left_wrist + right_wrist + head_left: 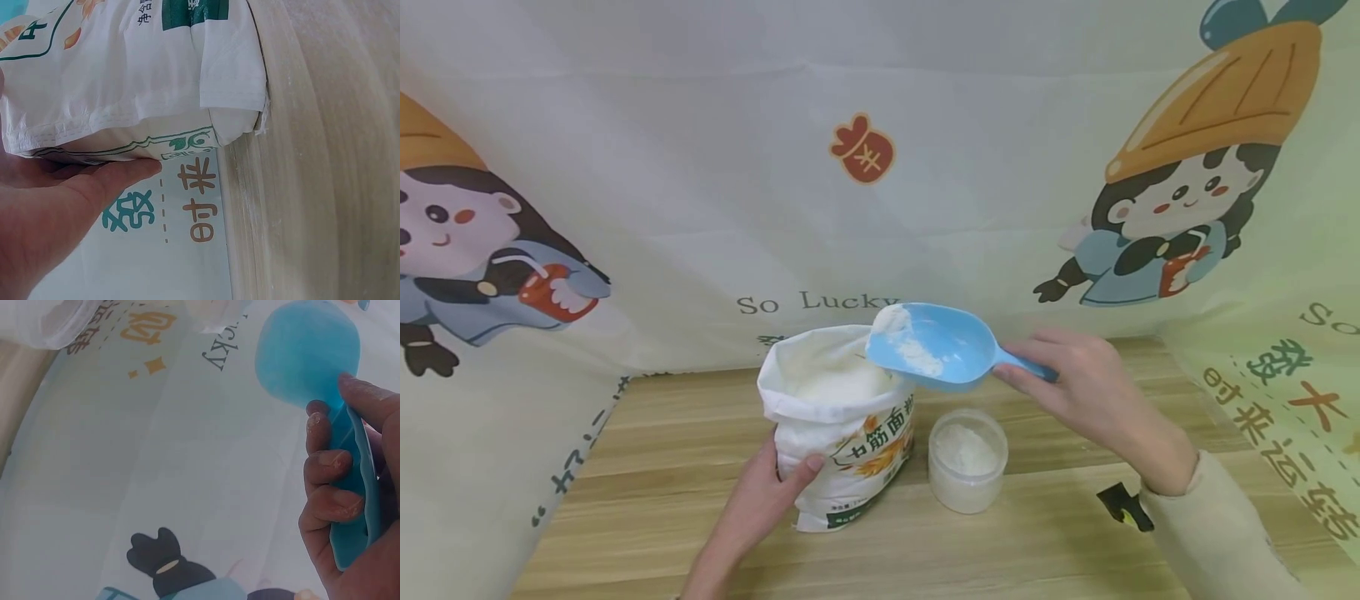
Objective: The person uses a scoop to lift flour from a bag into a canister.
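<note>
My right hand grips the handle of a light blue scoop, which has white flour clinging inside its front end. The scoop is raised, its front end overlapping the right side of the flour bag's mouth in the head view. In the right wrist view, curled fingers and a thumb wrap the scoop handle. My left hand holds the open white flour bag by its left side, thumb in front, other fingers mostly hidden behind it. Flour shows inside. The left wrist view shows the bag's bottom edge tilted.
A clear round jar with white flour in it stands on the wooden table, just right of the bag. A small black and yellow scrap lies near the right sleeve. A printed cloth hangs behind and along both sides.
</note>
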Action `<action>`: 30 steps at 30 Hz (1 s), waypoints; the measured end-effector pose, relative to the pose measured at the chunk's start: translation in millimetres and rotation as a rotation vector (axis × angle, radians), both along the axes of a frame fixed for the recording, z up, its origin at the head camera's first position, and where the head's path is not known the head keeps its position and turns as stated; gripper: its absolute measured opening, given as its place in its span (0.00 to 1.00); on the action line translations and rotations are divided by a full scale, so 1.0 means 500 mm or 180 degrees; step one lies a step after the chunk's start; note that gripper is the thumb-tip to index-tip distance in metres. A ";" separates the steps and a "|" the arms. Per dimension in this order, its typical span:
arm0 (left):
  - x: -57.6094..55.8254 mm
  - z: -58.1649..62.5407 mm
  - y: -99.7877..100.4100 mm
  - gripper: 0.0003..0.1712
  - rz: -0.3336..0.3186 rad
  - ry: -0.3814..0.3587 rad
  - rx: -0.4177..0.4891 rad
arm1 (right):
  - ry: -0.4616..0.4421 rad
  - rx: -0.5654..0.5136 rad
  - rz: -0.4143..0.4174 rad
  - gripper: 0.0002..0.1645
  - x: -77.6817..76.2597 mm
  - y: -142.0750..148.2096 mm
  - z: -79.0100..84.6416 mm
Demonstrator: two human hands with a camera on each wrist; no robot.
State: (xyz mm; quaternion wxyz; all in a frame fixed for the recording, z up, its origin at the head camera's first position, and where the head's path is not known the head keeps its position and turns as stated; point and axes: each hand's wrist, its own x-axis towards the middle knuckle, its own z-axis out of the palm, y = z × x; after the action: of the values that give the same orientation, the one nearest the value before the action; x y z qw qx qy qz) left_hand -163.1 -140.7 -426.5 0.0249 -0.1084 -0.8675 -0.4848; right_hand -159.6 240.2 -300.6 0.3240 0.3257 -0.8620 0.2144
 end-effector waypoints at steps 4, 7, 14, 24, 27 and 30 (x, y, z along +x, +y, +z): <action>0.001 0.001 -0.001 0.30 0.0005 0.0017 -0.0016 | -0.0063 -0.0040 -0.0108 0.17 0.018 0.020 -0.008; 0.001 0.001 -0.002 0.31 -0.0002 0.0050 -0.0047 | -0.0126 -0.0045 -0.0194 0.11 0.032 0.035 -0.015; 0.001 -0.001 -0.002 0.31 0.0016 0.0024 -0.0070 | -0.0159 0.0068 -0.0374 0.14 0.064 0.081 -0.033; -0.001 -0.002 -0.001 0.31 0.0028 0.0002 -0.0090 | -0.0042 0.0445 -0.0512 0.27 0.088 0.130 -0.073; -0.002 -0.003 0.000 0.30 0.0033 -0.0024 -0.0089 | 0.0012 0.0582 -0.0526 0.35 0.089 0.139 -0.081; -0.002 -0.002 -0.001 0.30 0.0025 -0.0022 -0.0099 | 0.0016 0.0724 -0.0548 0.33 0.091 0.145 -0.082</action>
State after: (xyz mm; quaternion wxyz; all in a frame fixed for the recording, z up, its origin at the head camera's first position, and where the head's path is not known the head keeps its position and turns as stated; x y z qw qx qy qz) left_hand -164.2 -141.1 -427.6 0.0221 -0.1037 -0.8755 -0.4715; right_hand -114.3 312.8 -341.5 0.3043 0.2857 -0.9046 0.0859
